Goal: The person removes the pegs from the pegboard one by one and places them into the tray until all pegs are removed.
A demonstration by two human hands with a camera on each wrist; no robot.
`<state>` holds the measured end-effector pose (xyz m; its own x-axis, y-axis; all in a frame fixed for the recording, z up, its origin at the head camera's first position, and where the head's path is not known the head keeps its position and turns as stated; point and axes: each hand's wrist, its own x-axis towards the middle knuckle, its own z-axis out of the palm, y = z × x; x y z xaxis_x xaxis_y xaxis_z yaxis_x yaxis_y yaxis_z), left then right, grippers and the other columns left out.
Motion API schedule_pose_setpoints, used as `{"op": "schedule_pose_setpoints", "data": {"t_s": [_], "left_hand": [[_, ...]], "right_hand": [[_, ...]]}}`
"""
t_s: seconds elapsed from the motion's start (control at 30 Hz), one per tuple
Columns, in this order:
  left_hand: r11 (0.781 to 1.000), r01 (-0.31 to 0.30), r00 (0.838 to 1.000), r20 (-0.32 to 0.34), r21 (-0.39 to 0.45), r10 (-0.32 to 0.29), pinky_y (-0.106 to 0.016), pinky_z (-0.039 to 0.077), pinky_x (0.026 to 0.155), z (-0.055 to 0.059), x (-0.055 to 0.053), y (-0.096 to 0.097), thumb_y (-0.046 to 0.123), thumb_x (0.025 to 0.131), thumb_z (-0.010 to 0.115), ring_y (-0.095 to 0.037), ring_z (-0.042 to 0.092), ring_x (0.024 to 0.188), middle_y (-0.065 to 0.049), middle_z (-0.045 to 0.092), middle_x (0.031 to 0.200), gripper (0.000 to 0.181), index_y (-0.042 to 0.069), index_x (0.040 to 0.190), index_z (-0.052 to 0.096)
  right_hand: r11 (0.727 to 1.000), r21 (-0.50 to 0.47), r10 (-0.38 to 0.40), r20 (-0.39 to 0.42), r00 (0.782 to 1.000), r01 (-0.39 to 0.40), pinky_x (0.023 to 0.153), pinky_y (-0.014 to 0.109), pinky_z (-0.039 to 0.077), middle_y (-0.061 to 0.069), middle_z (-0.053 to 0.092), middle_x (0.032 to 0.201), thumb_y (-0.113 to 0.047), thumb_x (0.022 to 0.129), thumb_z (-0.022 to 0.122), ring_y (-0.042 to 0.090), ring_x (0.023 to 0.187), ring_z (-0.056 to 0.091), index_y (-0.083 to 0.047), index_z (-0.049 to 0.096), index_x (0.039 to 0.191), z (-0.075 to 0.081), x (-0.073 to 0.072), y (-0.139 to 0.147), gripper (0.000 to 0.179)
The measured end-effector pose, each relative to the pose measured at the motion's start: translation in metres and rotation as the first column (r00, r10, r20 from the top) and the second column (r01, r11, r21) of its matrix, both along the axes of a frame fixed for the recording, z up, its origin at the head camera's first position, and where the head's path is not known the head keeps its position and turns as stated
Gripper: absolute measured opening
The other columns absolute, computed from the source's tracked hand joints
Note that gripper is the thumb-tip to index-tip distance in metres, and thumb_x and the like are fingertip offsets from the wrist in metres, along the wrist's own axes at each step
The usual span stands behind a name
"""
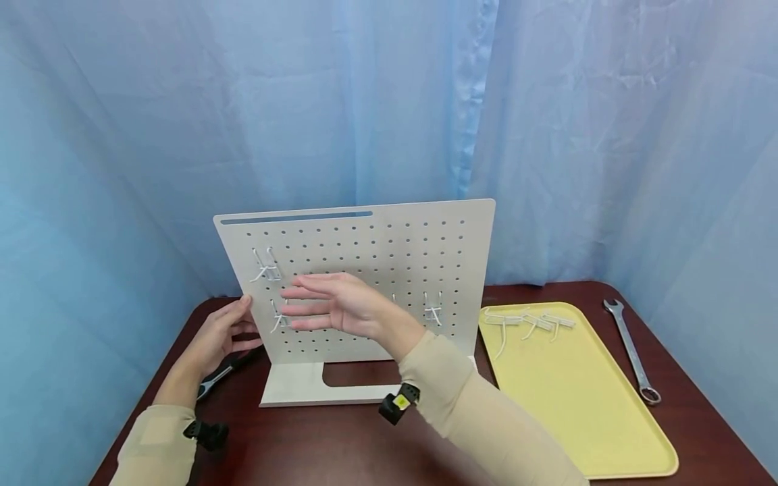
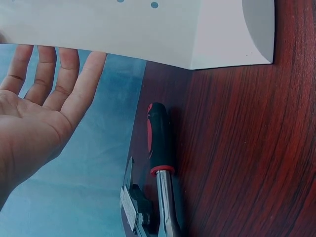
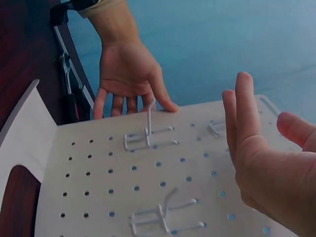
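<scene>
White pegboard (image 1: 377, 243) stood on the desk (image 1: 304, 445), its left edge pinched by the left hand (image 1: 220, 339), whose fingers (image 2: 67, 74) vanished behind it. Right hand (image 1: 346, 307), outstretched and free, blocked the board's middle and partly covered a lower-left wire hook (image 1: 279, 316).

The upright pegboard (image 1: 365, 250) walls off the way ahead of me, its wire hooks (image 1: 433, 313) jut out near my right grip (image 1: 343, 307), and my left grip (image 1: 220, 334) bars its left edge, but I could pass over the bare worktop (image 1: 304, 445) before its base (image 1: 293, 385) or the near half of the yellow tray (image 1: 583, 412).
</scene>
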<state>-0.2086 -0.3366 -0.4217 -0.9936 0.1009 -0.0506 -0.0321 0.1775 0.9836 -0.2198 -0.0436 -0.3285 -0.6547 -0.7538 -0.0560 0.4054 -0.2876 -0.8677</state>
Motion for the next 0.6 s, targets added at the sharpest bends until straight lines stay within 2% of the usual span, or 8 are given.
{"op": "schedule_pose_setpoints", "data": {"t_s": [0.17, 0.4, 0.6], "left_hand": [[1.000, 0.002, 1.000, 0.002, -0.006, -0.002, -0.049, 0.059, 0.085, 0.000, 0.000, -0.001, 0.049, 0.107, 0.046, -0.023, 0.068, 0.098, -0.008, 0.066, 0.110, 0.048, 0.010, 0.133, 0.057], [0.999, -0.002, 1.000, -0.002, -0.038, 0.002, -0.049, 0.059, 0.086, 0.004, -0.002, 0.002, 0.052, 0.106, 0.046, -0.026, 0.067, 0.102, -0.015, 0.064, 0.115, 0.055, 0.005, 0.134, 0.054], [0.999, -0.003, 1.000, 0.017, -0.035, 0.003, -0.049, 0.059, 0.087, 0.004, 0.001, 0.001, 0.052, 0.106, 0.045, -0.025, 0.067, 0.102, -0.008, 0.065, 0.110, 0.052, 0.006, 0.131, 0.055]], "right_hand": [[1.000, 0.013, -0.015, 0.059, 0.998, 0.014, 0.092, 0.047, 0.057, 0.023, 0.051, 0.147, -0.016, 0.106, 0.056, 0.039, 0.124, 0.060, 0.004, 0.043, 0.148, -0.003, -0.002, -0.020, 0.048], [0.999, 0.034, -0.036, 0.063, 0.997, 0.034, 0.091, 0.046, 0.057, 0.022, 0.054, 0.145, -0.019, 0.107, 0.055, 0.039, 0.122, 0.061, 0.003, 0.046, 0.145, -0.002, -0.007, -0.034, 0.045], [1.000, 0.010, -0.025, 0.100, 0.995, 0.024, 0.095, 0.047, 0.055, 0.024, 0.055, 0.142, -0.016, 0.107, 0.053, 0.041, 0.124, 0.059, 0.006, 0.047, 0.142, 0.000, -0.009, -0.045, 0.041]]}}
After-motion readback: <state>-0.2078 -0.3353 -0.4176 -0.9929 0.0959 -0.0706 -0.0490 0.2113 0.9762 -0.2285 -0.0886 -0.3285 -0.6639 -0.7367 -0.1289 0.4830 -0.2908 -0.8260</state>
